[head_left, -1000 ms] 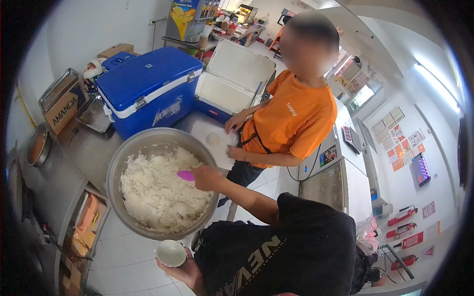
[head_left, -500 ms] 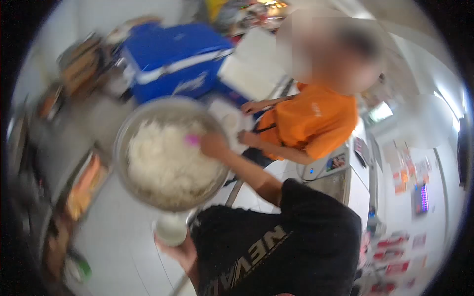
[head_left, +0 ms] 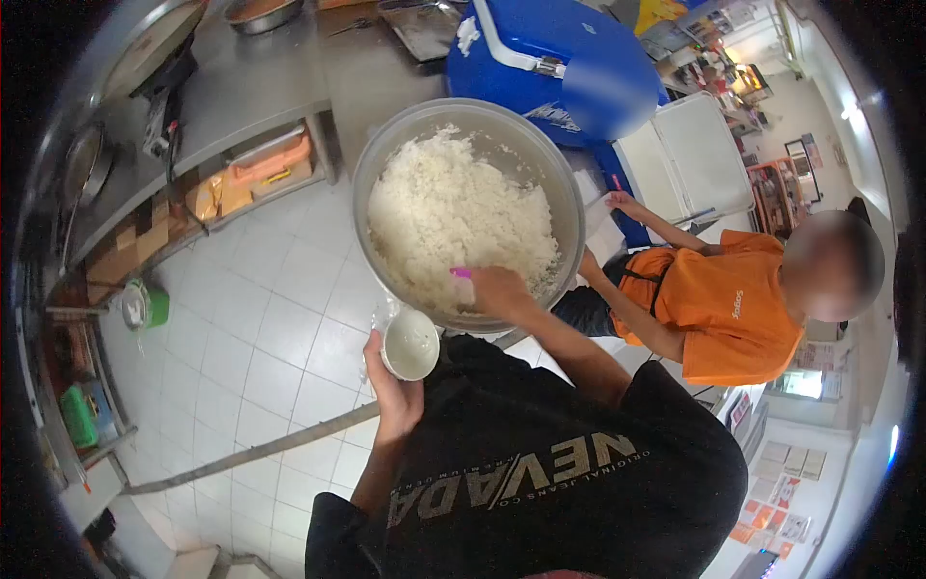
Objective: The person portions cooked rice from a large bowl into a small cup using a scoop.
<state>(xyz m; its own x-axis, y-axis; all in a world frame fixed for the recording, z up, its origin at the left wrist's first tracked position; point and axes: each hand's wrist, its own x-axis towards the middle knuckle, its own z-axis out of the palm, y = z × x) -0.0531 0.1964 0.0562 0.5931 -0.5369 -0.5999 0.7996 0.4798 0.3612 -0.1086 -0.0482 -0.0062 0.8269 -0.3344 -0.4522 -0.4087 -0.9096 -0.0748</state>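
Note:
A large grey metal pot (head_left: 571,198) of white cooked rice (head_left: 453,207) stands in front of me. My right hand (head_left: 497,294) is closed, low over the near side of the rice. A bright pink piece of a utensil (head_left: 462,274) shows at its fingers; the rest is hidden. My left hand (head_left: 394,391) grips a small pale bowl (head_left: 411,345) just outside the pot's near rim, its opening facing up. Some clear plastic (head_left: 384,317) clings by the bowl. Whether anything lies inside the bowl is hard to make out.
A person in an orange shirt (head_left: 733,299) stands to the right, hands near an open white-lined cooler (head_left: 690,154). Behind the pot sits a blue cooler (head_left: 579,58). Steel counters (head_left: 241,87) with pans run along the left. A green bucket (head_left: 145,304) is at far left.
The view has swung, so the pot and people sit further right and the picture is sharper. My right hand has moved to the near side of the rice. My left hand still holds the bowl.

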